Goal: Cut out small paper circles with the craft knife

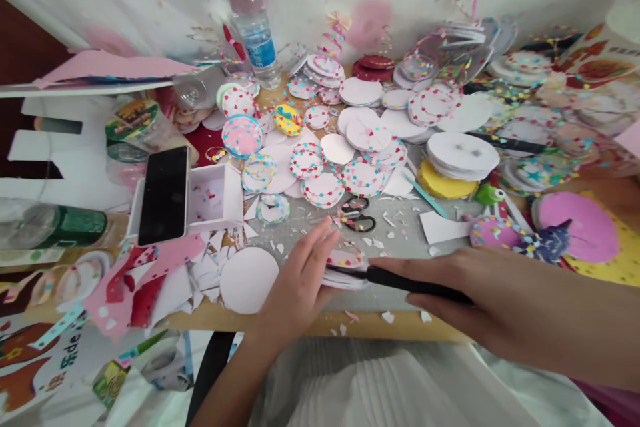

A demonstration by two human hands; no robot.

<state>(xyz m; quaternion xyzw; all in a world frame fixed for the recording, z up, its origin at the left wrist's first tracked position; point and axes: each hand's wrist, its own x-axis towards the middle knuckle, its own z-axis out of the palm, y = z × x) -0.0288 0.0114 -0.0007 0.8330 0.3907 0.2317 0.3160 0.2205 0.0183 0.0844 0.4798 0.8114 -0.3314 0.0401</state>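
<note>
My right hand (465, 293) is wrapped round the black handle of a knife (410, 282), index finger along its top. Its dark blade points left, against a small stack of white paper discs (350, 279) near the table's front edge. The top disc has a ring of coloured confetti. My left hand (307, 273) grips the stack's left side, fingers over it and thumb at the near side; part of the stack is hidden beneath. Just beyond lie black-handled scissors (359, 217) on a grey cutting mat (400, 233). A plain white disc (249, 279) is left of my left hand.
Many decorated paper discs (323, 189) cover the table's back. A water bottle (255, 33) stands behind them. At left, a phone (164, 197) lies across a white box (220, 195). Pink and red scraps (145, 273) sit nearer. A blue-green tool (425, 195) and yellow discs (445, 181) are at right.
</note>
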